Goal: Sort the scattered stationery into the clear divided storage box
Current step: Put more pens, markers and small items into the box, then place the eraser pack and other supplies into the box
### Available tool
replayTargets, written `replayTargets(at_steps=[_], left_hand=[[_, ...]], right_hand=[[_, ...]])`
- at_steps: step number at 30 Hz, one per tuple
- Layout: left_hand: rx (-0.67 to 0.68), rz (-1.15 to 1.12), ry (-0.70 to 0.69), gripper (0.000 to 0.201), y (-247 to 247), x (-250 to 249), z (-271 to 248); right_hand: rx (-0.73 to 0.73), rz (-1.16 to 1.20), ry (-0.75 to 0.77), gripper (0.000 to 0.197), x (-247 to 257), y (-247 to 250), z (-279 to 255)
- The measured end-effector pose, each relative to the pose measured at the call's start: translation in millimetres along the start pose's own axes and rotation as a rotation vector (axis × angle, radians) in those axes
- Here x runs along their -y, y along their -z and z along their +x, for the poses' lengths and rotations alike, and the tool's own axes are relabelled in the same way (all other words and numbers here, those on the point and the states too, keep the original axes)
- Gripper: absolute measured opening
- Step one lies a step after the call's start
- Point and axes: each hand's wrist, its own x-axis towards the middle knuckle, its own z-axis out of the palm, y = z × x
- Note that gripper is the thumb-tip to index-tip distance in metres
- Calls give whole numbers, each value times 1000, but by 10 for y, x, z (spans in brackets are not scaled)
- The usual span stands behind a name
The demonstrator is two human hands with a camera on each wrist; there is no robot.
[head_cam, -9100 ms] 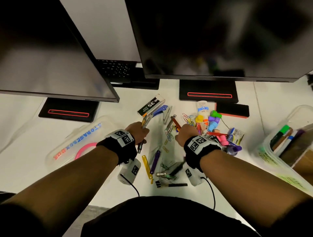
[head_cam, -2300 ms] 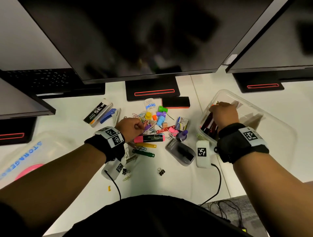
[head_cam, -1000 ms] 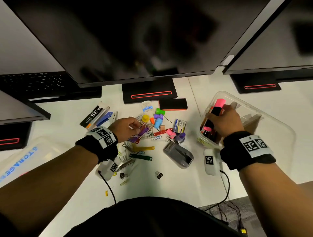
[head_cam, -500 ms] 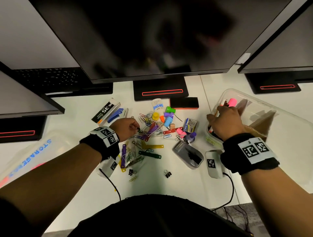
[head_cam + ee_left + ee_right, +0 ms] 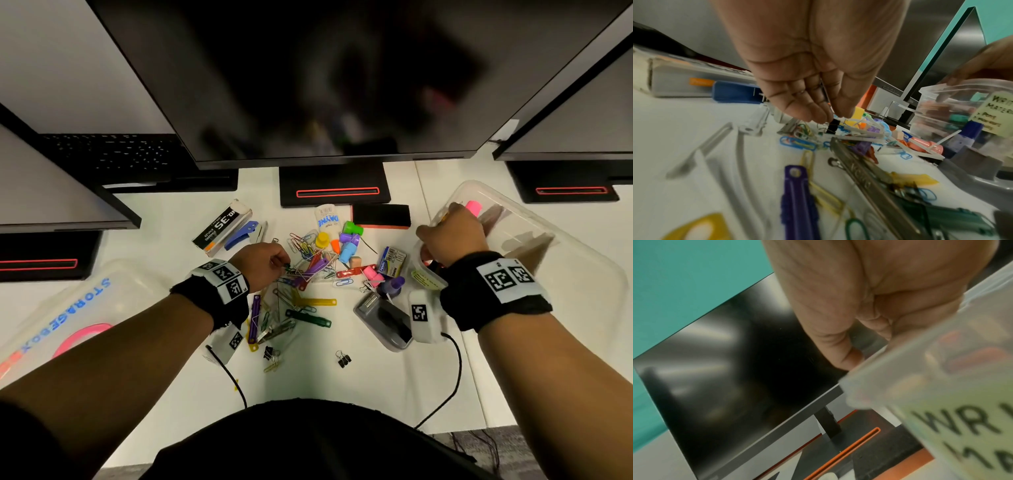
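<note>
The clear divided storage box (image 5: 534,205) stands at the right of the white desk, with markers in its near compartment. My right hand (image 5: 452,236) is over that compartment, its fingers curled round a pink highlighter (image 5: 474,208) whose tip sticks out past the knuckles. In the right wrist view the box wall (image 5: 941,369) hides most of the fingers. My left hand (image 5: 270,260) is at the left edge of the pile of paper clips (image 5: 308,263). It pinches the wire handle of a small black binder clip (image 5: 833,126).
Three monitors overhang the desk's back. A staple box (image 5: 222,222), a blue staple remover (image 5: 241,233) and a black eraser (image 5: 380,216) lie behind the pile. A grey stapler (image 5: 383,318) sits near the box. The box lid (image 5: 68,308) lies at left.
My right hand carried the pink highlighter from the pile to the box and has lowered it into the near compartment. My left hand stayed at the clip pile and now pinches a binder clip.
</note>
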Motion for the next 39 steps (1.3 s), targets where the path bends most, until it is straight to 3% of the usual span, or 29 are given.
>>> replayTargets(at_steps=[7, 10, 14, 17, 20, 23, 27, 33, 39], left_hand=[[6, -4, 14, 23, 42, 55, -4], [2, -23, 28, 24, 62, 91, -14], [-12, -1, 33, 23, 57, 125, -57], [4, 2, 36, 25, 45, 136, -88], [15, -7, 33, 26, 50, 156, -91], [0, -26, 27, 24, 51, 187, -107], [19, -39, 43, 21, 37, 278, -146], [26, 39, 55, 22, -4, 300, -179], [50, 63, 46, 22, -27, 303, -211]], right_hand=[[15, 189, 42, 58, 141, -109, 258], [9, 146, 63, 64, 184, -45, 222], [-74, 89, 235, 33, 286, 35, -33], [95, 38, 416, 18, 377, -96, -307], [339, -238, 503, 18, 398, -396, -472], [429, -601, 536, 31, 263, -630, -560], [495, -853, 589, 32, -106, -788, -647], [525, -907, 577, 35, -265, -941, -712], [574, -847, 846, 32, -261, -1095, -865]])
